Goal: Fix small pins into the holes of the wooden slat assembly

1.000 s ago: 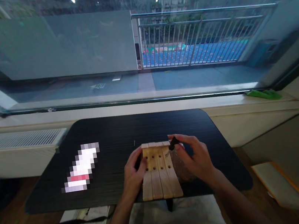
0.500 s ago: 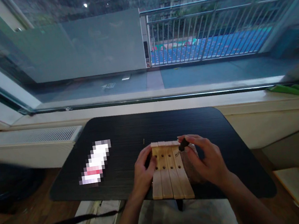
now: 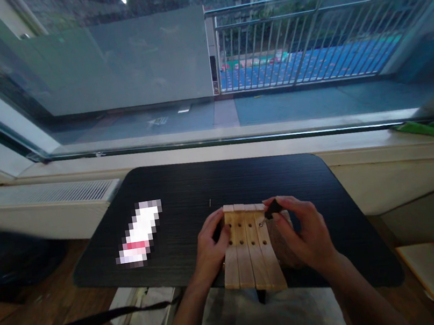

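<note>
Several pale wooden slats [image 3: 251,263] lie side by side as one curved piece, with two rows of dark holes across them. My left hand [image 3: 212,244] is closed on the piece's left edge, thumb on top near the holes. Between the thumb and fingers of my right hand [image 3: 306,230] is a small screwdriver [image 3: 274,207] with a dark handle. Its thin metal shaft slants down to the upper hole of the rightmost slat. Under my right hand, beside the slats, sits a rough brown block [image 3: 282,242], partly hidden.
The slats are at the near edge of a black table [image 3: 180,187]. A tiny thin screw-like piece [image 3: 209,202] lies beyond my left hand. To the left is a blurred-out phone-shaped thing [image 3: 140,233]. A green cloth [image 3: 432,129] rests on the windowsill.
The view has shifted slightly, so the slats and both hands appear a little further right. The screwdriver's handle leans further right, its tip still at the same hole.
</note>
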Demonstrator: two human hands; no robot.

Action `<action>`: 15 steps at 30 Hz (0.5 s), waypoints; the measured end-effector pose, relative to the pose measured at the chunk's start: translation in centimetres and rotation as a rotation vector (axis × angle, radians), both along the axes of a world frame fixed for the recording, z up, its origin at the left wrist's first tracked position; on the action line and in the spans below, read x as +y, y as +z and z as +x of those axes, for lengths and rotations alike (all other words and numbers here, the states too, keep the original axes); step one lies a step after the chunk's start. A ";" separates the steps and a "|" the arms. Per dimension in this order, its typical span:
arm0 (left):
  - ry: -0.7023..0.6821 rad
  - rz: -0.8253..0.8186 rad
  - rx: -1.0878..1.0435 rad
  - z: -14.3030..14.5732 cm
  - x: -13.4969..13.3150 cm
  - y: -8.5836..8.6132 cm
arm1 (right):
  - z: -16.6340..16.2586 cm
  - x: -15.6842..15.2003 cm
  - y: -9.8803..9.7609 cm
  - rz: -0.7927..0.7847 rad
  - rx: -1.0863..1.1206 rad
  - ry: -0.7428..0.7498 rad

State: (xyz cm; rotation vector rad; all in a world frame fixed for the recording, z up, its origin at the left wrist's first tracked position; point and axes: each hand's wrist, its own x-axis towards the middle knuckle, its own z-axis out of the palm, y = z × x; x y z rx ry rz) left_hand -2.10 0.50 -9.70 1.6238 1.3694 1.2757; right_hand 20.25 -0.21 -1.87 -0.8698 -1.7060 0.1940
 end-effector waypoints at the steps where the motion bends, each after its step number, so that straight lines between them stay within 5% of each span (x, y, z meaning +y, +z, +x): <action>1: 0.000 -0.001 0.000 0.0 0.0 0.0 | 0.0 0.0 0.0 0.001 -0.002 -0.003; 15: 0.011 -0.032 0.024 -0.4 0.1 0.5 | -0.5 0.1 0.2 0.014 0.018 0.002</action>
